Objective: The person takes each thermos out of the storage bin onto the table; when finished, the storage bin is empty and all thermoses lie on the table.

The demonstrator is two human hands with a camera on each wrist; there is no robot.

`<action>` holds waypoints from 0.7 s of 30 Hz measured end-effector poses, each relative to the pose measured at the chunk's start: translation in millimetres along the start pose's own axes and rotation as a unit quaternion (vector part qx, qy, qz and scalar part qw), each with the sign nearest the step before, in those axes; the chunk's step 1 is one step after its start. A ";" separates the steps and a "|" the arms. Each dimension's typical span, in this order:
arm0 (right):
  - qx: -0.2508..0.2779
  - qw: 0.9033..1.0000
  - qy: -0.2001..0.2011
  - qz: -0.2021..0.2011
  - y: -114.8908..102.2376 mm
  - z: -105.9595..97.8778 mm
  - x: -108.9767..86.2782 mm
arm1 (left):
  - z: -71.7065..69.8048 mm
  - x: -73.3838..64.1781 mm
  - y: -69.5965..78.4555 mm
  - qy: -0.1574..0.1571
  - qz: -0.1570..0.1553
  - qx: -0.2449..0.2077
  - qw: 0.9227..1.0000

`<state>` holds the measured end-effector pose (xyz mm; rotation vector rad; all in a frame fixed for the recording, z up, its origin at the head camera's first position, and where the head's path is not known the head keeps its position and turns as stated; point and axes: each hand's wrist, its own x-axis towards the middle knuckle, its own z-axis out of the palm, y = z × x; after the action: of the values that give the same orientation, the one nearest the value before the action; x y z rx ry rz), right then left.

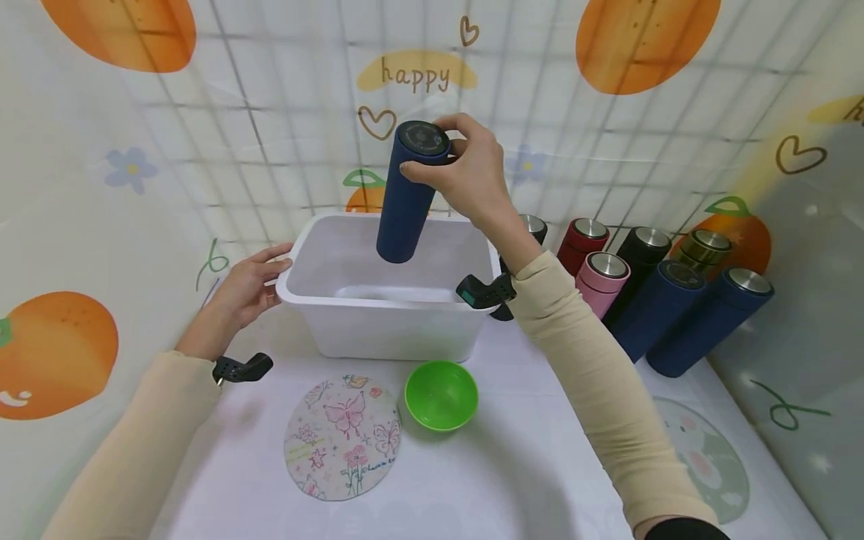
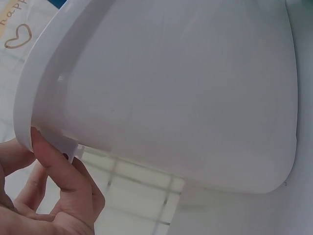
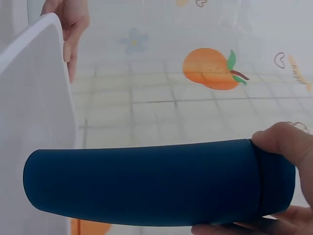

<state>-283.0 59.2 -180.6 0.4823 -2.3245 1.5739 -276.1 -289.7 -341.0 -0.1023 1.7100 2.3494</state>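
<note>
My right hand (image 1: 475, 169) grips a dark blue thermos flask (image 1: 405, 206) near its lid, thumb on one side and fingers on the other. The flask hangs slightly tilted over the white plastic tub (image 1: 388, 330), its base around rim height in the head view. In the right wrist view the flask (image 3: 146, 186) spans the frame, held at its lid end. At the tub's left end, my left hand (image 1: 246, 292) holds the rim, with thumb and fingers pinching the edge in the left wrist view, where the tub wall (image 2: 186, 98) fills most of the frame.
Right of the tub stand several thermos flasks, among them a red one (image 1: 582, 244), a pink one (image 1: 601, 283) and a blue one (image 1: 709, 322). A green bowl (image 1: 442, 396) and a round patterned mat (image 1: 343, 439) lie in front. Another round mat (image 1: 705, 457) is at right.
</note>
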 end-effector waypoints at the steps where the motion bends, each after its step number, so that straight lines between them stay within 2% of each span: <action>1: -0.003 1.000 0.002 -0.003 -1.2 -3.1 -1.3 | 0.0 0.0 -0.3 0.000 0.001 0.000 1.000; 21: -0.002 0.999 0.046 -0.020 -13.4 -57.1 -27.3 | -2.7 -1.9 1.4 -0.013 0.008 -0.013 1.000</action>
<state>-249.7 110.8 -160.4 0.4426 -2.2347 1.5407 -274.8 -292.9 -340.2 -0.0634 1.6749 2.3741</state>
